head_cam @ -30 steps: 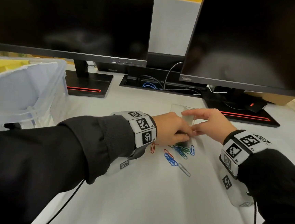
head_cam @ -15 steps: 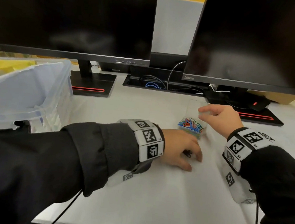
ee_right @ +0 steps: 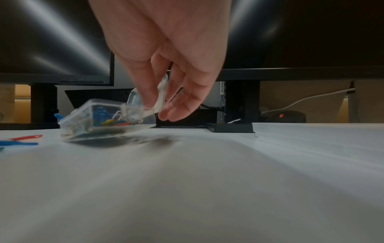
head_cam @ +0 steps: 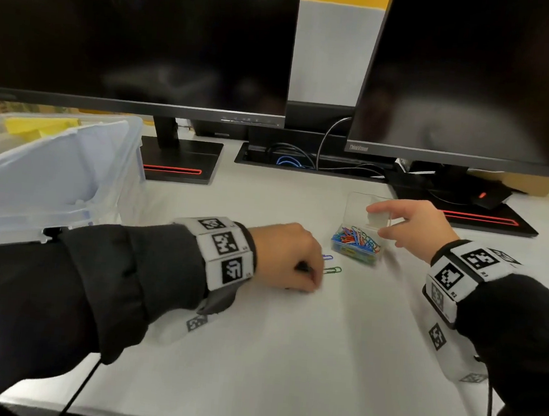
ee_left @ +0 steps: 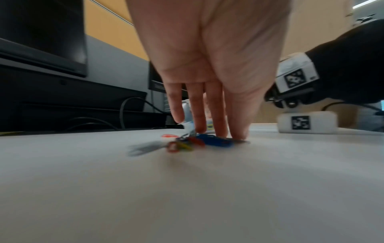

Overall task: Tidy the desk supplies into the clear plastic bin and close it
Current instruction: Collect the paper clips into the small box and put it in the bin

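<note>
A small clear paper clip box (head_cam: 356,248) full of coloured clips stands mid-desk with its lid (head_cam: 361,204) up. My right hand (head_cam: 378,223) pinches that lid; in the right wrist view the box (ee_right: 97,120) sits tilted, hanging from the lid in my right hand (ee_right: 164,106). My left hand (head_cam: 309,284) lies just left of the box, its fingertips (ee_left: 236,133) pressing down on several loose paper clips (ee_left: 199,142). Two more loose clips (head_cam: 332,270) lie between that hand and the box. The clear plastic bin (head_cam: 71,163) stands open at the far left.
Two dark monitors (head_cam: 142,37) on black stands fill the back, with a cable tray (head_cam: 304,160) between them. A black mouse (head_cam: 486,198) sits at the back right. Something yellow (head_cam: 38,125) lies inside the bin. Bare white desk (head_cam: 286,358) stretches toward me.
A second ago both hands met at the box above scattered clips. The left hand has since dropped onto the loose clips and slid left, while the right hand keeps hold of the box lid.
</note>
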Demonstrator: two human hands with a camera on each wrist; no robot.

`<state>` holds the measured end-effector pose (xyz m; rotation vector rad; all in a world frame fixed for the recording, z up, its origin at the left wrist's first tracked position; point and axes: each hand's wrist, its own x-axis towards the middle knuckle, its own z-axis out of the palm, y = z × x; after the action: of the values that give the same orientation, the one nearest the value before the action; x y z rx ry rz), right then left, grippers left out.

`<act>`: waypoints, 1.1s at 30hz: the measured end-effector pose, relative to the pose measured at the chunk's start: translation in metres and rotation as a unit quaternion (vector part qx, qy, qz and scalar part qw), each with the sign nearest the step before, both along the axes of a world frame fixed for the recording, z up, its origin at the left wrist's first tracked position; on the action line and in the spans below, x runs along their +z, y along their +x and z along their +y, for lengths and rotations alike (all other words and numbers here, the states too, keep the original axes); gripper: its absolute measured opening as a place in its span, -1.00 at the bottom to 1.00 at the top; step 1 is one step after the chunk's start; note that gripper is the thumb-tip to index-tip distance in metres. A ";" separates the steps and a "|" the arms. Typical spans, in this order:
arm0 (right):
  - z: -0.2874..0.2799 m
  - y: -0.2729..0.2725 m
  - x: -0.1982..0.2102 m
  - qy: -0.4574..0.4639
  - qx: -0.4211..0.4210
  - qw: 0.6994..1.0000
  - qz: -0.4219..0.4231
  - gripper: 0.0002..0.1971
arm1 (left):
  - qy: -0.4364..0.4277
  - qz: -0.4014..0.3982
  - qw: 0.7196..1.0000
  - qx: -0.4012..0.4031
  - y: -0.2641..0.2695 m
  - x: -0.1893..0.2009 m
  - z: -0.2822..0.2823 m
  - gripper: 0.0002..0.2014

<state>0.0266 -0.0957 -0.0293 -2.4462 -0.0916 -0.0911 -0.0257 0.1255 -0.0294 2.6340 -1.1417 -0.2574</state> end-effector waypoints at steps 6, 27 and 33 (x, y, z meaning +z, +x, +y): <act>0.001 0.000 0.000 0.002 0.017 1.000 0.006 -0.58 | 0.075 0.064 0.983 0.153 0.012 0.002 0.011 -0.12; 0.006 -0.004 0.001 0.058 0.031 0.997 0.047 -0.57 | -0.196 -0.065 0.969 0.134 0.029 0.012 -0.017 -0.85; 0.007 -0.006 0.003 0.060 0.046 0.996 0.038 -0.58 | -0.109 -0.037 0.991 0.069 0.035 0.011 -0.050 -0.74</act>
<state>0.0204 -0.0890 -0.0262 -2.3196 -0.1594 0.0373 0.0090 0.0757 -0.0181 2.5303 -0.9445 -0.0054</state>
